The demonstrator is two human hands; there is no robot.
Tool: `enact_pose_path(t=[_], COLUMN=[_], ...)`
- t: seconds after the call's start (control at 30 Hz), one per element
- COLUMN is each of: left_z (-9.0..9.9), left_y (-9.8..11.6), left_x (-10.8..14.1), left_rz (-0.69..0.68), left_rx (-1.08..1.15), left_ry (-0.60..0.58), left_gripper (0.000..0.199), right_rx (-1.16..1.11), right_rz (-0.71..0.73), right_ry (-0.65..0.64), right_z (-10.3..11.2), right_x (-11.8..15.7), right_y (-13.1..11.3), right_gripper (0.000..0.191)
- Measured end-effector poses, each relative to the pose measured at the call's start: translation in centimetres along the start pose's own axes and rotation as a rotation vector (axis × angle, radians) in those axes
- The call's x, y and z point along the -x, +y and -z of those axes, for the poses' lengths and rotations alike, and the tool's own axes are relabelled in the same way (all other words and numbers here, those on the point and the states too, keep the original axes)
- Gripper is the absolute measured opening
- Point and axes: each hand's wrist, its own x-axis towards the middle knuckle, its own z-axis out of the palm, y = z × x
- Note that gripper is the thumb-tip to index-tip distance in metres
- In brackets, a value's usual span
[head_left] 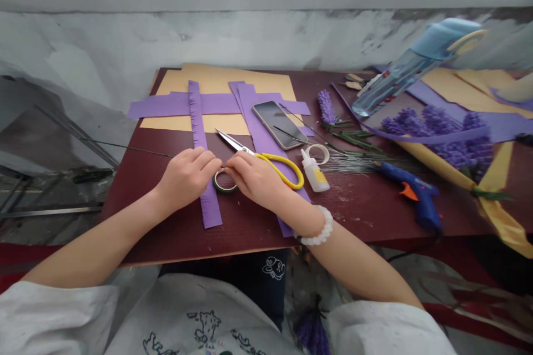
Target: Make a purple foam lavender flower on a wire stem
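My two forearms, the left one [104, 238] and the right one [362, 258], reach forward from both sides and come together in front of me. My left hand [187, 175] is curled, its back turned upward and its fingers folded closely. My right hand [262, 180] has also its back upward, with the fingers bent and the tips pressed in a pinch. The fingertips of both hands are very near each other, pointing inward.
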Motion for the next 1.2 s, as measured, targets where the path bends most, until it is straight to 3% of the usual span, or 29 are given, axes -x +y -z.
enact_pose_path(t=[0.27, 0.37, 0.43, 0.5, 0.63, 0.73, 0.93, 1.2], left_z=[-0.8, -0.7, -0.6, -0.5, -0.7, -1.0, -2.3, -3.3], left_y=[0.1, 0.4, 0.6, 0.9, 1.2, 1.3, 1.4, 1.3], left_x=[0.1, -0.1, -0.1, -0.1, 0.1, -0.1, -1.4, -3.0], left_rz=[0.016, 0.075, 0.105, 0.076, 0.047, 0.084, 0.108, 0.141], left_rx=[0.025, 0.075, 0.107, 0.148, 0.279, 0.363, 0.383, 0.310], left_ry=[-0.126, -0.028, 0.049, 0.048, -0.184, -0.345, -0.548, -0.591], left_gripper=[0.026, 0.018, 0.028, 0.036, 0.030, 0.038, 0.056, 0.045], right_rx=[0.324, 0.357, 0.353, 0.343, 0.357, 0.388, 0.459, 0.479], right_rz=[0.133, 0.024, -0.114, -0.247, -0.404, -0.458, -0.554, -0.617], right_ry=[-0.193, -0.203, -0.151, -0.090, -0.091, -0.141, -0.378, -0.579], right_z=[-0.2, 0.3, 1.0, 1.9, 3.3, 3.4, 3.1, 2.7], right_x=[0.0, -0.1, -0.1, 0.1, 1.4, 2.5, 3.2, 2.2], right_y=[-0.3, 0.1, 0.7, 1.3, 1.4, 0.4, -2.5, -3.5], right_gripper=[0.030, 0.030, 0.027, 0.026, 0.026, 0.029, 0.029, 0.033])
